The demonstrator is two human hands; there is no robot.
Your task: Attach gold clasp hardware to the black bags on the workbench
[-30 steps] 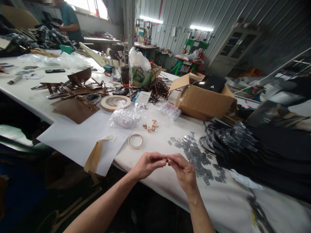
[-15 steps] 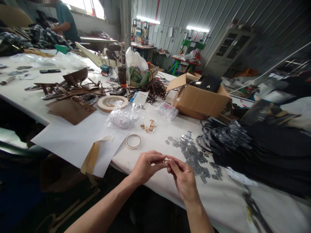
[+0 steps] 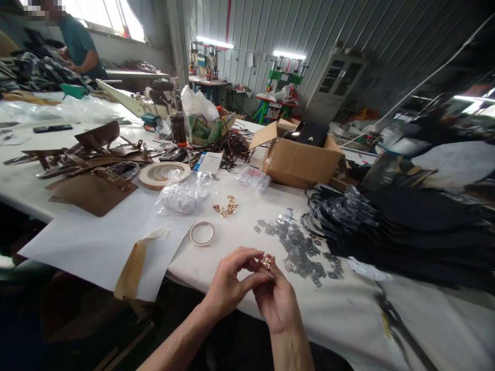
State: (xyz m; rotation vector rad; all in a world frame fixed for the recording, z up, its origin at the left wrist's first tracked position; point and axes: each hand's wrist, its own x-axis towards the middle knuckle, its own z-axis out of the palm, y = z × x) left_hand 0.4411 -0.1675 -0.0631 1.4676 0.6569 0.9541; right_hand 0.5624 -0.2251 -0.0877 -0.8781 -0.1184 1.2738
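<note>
Just above the table's front edge, my left hand [image 3: 234, 281] and my right hand [image 3: 276, 301] meet around a small gold-coloured metal fitting [image 3: 266, 262], perhaps bag hardware. The right hand's fingertips grip it with the palm turned up, while my left index finger and thumb close on it from the left. Its exact shape is partly hidden by the fingers. Similar gold fittings [image 3: 226, 207] lie in a small heap farther back. Many thin grey metal plates [image 3: 297, 250] with holes are scattered to the right of my hands.
A tape roll [image 3: 202, 234] lies on the white table, left of the gold heap. Brown leather pieces [image 3: 96, 188] and a bag of white bits [image 3: 183, 193] are behind. A cardboard box [image 3: 301, 162], stacked black pieces [image 3: 417, 232] and pliers [image 3: 402, 324] stand or lie right. A person [image 3: 79, 44] works far left.
My right hand has rolled palm-up, exposing more of the gold fitting. My left hand stays at it, its thumb lower. The view has shifted, so the table's contents appear farther left.
</note>
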